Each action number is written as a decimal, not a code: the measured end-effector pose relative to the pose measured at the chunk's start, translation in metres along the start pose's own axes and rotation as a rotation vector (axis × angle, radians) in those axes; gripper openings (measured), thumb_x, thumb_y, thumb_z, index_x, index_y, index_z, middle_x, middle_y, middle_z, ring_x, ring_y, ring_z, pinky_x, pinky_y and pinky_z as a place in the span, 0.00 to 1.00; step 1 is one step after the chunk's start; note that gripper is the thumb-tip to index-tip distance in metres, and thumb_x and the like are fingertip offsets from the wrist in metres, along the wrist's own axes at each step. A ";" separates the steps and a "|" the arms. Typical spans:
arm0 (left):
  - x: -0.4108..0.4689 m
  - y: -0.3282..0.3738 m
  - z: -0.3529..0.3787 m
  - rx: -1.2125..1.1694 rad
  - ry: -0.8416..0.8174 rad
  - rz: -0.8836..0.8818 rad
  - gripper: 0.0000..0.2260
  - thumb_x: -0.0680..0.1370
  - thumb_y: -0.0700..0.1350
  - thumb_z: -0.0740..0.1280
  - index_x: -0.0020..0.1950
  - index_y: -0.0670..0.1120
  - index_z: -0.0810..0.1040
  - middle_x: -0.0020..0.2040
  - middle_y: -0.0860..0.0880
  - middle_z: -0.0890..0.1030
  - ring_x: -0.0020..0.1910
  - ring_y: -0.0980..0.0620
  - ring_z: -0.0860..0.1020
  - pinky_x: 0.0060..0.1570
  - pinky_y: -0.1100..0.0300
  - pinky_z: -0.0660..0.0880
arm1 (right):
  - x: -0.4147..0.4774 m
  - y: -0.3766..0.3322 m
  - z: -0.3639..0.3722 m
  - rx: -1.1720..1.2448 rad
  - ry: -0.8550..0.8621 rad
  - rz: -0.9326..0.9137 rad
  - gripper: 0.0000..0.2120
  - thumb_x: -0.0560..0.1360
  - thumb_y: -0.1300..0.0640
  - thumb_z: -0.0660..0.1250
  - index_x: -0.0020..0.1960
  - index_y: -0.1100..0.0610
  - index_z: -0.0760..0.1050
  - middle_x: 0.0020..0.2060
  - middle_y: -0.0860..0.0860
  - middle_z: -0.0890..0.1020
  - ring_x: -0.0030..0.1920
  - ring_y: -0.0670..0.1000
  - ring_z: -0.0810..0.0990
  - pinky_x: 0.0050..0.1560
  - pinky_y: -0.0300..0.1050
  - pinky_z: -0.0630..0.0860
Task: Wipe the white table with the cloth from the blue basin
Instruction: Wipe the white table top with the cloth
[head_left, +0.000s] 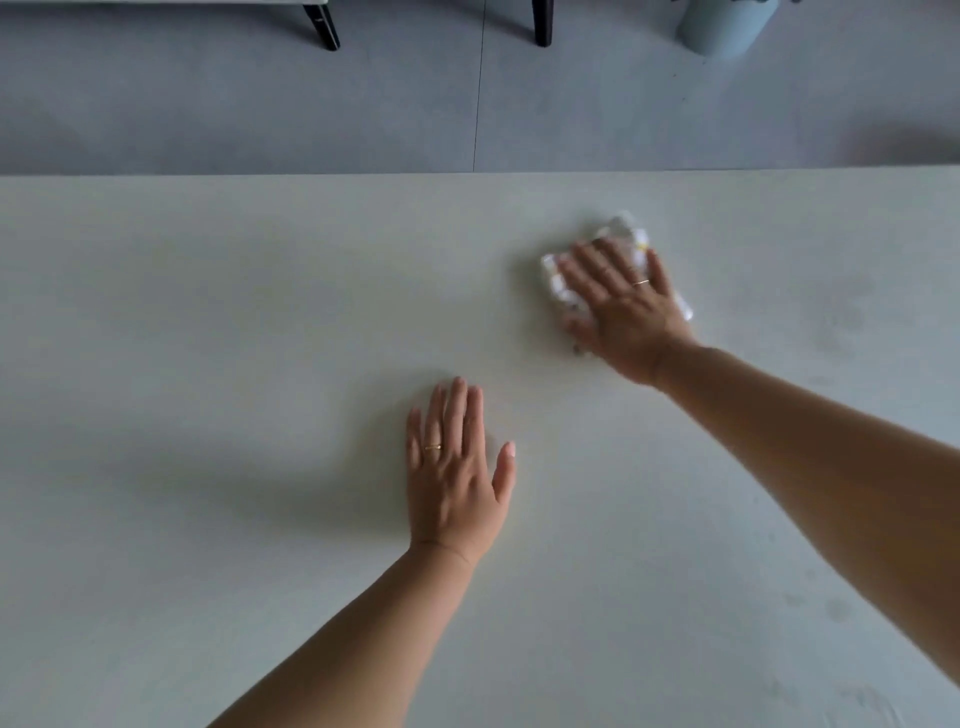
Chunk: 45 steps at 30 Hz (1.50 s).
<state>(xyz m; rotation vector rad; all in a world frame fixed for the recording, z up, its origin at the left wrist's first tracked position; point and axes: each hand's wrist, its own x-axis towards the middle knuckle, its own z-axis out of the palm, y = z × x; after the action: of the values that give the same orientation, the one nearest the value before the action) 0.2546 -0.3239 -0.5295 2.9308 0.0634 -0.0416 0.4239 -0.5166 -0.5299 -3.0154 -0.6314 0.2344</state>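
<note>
The white table (208, 364) fills most of the view. A crumpled white cloth (621, 228) with small yellow marks lies on it right of centre, toward the far edge. My right hand (623, 306) presses flat on the cloth with straight, spread fingers and covers most of it. My left hand (457, 467) rests palm down on the bare tabletop near the middle, fingers straight and together, holding nothing. The blue basin is not in view.
The table's far edge (467, 174) runs across the upper third, with grey floor beyond it. Two dark furniture legs (324, 26) stand at the top of the floor. A pale blue round bin (722, 26) stands at the top right. Faint smudges mark the table's right side (841, 322).
</note>
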 end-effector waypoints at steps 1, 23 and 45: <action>0.010 0.003 -0.001 -0.013 0.025 -0.006 0.26 0.77 0.53 0.55 0.70 0.39 0.70 0.72 0.41 0.68 0.70 0.40 0.68 0.71 0.44 0.57 | 0.004 0.012 -0.002 0.049 0.004 0.155 0.28 0.79 0.40 0.48 0.76 0.43 0.47 0.77 0.46 0.51 0.77 0.49 0.46 0.73 0.58 0.41; 0.086 0.030 0.016 -0.014 0.023 -0.157 0.30 0.77 0.54 0.53 0.74 0.38 0.62 0.75 0.42 0.63 0.74 0.43 0.61 0.72 0.48 0.56 | 0.091 -0.037 0.002 0.251 0.108 0.610 0.25 0.81 0.45 0.43 0.77 0.45 0.44 0.77 0.45 0.47 0.76 0.52 0.39 0.69 0.61 0.29; 0.086 0.028 0.016 -0.004 0.010 -0.140 0.29 0.77 0.52 0.53 0.74 0.38 0.63 0.75 0.42 0.62 0.74 0.43 0.61 0.71 0.47 0.56 | 0.086 0.000 -0.005 0.159 0.067 0.284 0.26 0.80 0.43 0.44 0.76 0.44 0.45 0.77 0.45 0.48 0.76 0.51 0.41 0.71 0.59 0.33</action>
<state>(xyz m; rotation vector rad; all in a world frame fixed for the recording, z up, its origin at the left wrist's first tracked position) 0.3417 -0.3514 -0.5426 2.9178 0.2692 -0.0478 0.5025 -0.4823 -0.5373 -2.9332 -0.1674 0.1834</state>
